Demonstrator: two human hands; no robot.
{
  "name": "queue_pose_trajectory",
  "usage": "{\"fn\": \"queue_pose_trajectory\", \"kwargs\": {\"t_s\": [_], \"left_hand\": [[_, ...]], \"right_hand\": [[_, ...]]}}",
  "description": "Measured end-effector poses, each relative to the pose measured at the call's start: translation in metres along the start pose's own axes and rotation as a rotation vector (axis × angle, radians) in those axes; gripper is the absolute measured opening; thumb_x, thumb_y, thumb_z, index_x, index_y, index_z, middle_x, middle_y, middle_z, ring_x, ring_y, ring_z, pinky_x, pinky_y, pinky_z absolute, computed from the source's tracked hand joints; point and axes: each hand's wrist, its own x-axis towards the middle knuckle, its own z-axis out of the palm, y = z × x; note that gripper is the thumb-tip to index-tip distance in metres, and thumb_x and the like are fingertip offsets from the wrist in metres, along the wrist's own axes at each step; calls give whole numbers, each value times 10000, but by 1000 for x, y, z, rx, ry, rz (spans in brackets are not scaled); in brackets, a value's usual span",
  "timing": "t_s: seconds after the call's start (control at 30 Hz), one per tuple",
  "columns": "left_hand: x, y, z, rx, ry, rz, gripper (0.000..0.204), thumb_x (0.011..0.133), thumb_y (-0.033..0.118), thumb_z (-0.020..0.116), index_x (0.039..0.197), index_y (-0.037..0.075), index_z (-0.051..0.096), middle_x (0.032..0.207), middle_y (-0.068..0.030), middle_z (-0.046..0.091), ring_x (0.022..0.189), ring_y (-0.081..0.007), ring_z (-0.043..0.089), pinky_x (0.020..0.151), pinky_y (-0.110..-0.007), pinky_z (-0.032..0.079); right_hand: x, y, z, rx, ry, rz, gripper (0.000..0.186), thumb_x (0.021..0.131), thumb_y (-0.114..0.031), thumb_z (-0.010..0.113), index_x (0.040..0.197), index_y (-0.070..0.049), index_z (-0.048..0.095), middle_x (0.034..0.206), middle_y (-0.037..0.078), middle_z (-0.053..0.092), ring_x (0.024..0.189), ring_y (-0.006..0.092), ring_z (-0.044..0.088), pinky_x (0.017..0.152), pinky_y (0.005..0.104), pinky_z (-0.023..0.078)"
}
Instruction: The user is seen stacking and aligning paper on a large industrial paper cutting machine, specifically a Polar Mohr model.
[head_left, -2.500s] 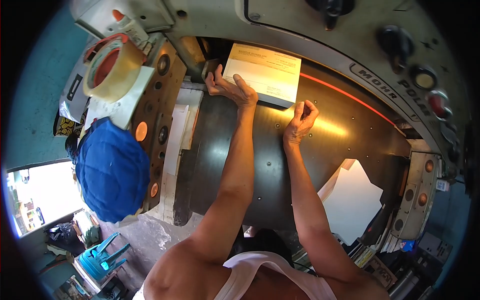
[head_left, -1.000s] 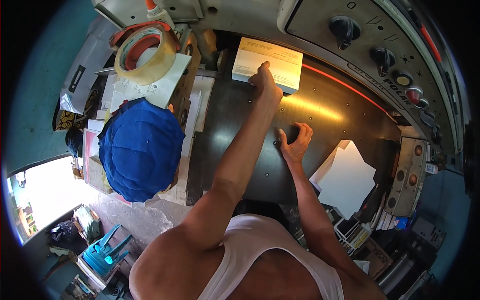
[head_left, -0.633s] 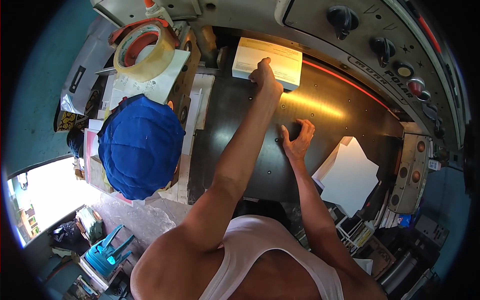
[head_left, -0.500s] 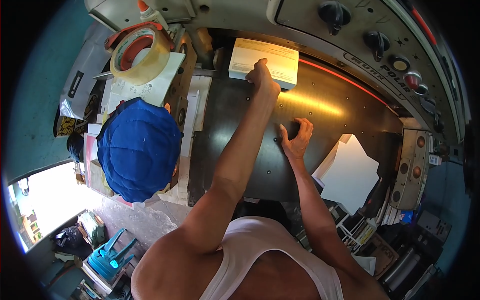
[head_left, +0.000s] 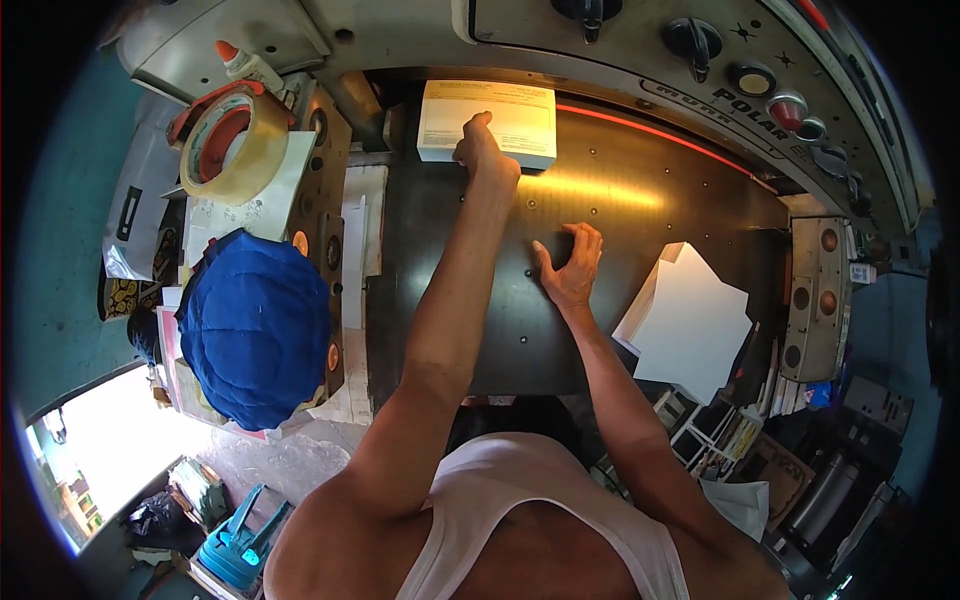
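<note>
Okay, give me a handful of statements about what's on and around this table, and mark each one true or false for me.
1. The left hand is nearer the stack of printed paper than the right hand is. True.
2. The right hand is gripping a roll of tape. False: nothing shows in its grasp; the roll of tape is off to the left.
3. The blue cloth is lower in the picture than the roll of tape. True.
4. The plain white paper is at the left end of the dark table. False: it is at the right.
5. A red line runs off to the right from beside the printed stack. True.
</note>
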Motion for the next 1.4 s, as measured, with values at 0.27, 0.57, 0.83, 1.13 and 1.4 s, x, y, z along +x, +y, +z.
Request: {"fn": "queue_pose_trajectory", "kwargs": {"t_s": [0.27, 0.57, 0.83, 1.13, 1.4], "left_hand": [[-13, 9, -2, 51, 33, -20, 894, 754, 113, 677, 1443, -74, 138, 1422, -202, 382, 1297, -335, 447, 1123, -533, 348], [-27, 21, 0, 84, 14, -46, 652, 746, 118, 668, 1345, -40, 462, 1332, -159, 520, 1273, -310, 468, 1137, -516, 239], [-21, 15, -3, 40, -54, 17, 549, 740, 41, 600, 1269, -65, 496, 1253, -173, 544, 1192, -331, 534, 1024, -489, 439], [-16, 14, -6, 99, -46, -1, 539, 736, 21, 580, 1267, -34, 507, 1232, -160, 565, 1129, -339, 584, 968, -507, 500], [4, 6, -14, 176, -91, -59, 717, 796, 77, 598, 1479, 128, 387, 1511, -133, 414, 1423, -393, 328, 1154, -695, 69]], "right_hand": [[0, -1, 1, -16, -6, -17, 541, 760, -325, 824, 1129, -24, 566, 1149, 150, 524, 1120, 344, 500, 970, 466, 402], [-2, -1, 1, -35, 7, -15, 536, 763, -335, 818, 1125, -27, 570, 1144, 152, 525, 1130, 344, 497, 973, 466, 402], [-4, 3, 2, -32, 12, -2, 533, 763, -342, 815, 1121, -33, 570, 1155, 170, 520, 1135, 354, 497, 980, 469, 401], [-5, 2, 1, -12, 38, 7, 517, 768, -358, 804, 1105, -45, 569, 1140, 142, 522, 1109, 329, 503, 960, 455, 410], [-4, -2, -3, -36, 15, 75, 509, 762, -356, 809, 1089, -44, 575, 1109, 134, 539, 1060, 320, 522, 921, 452, 425]]}}
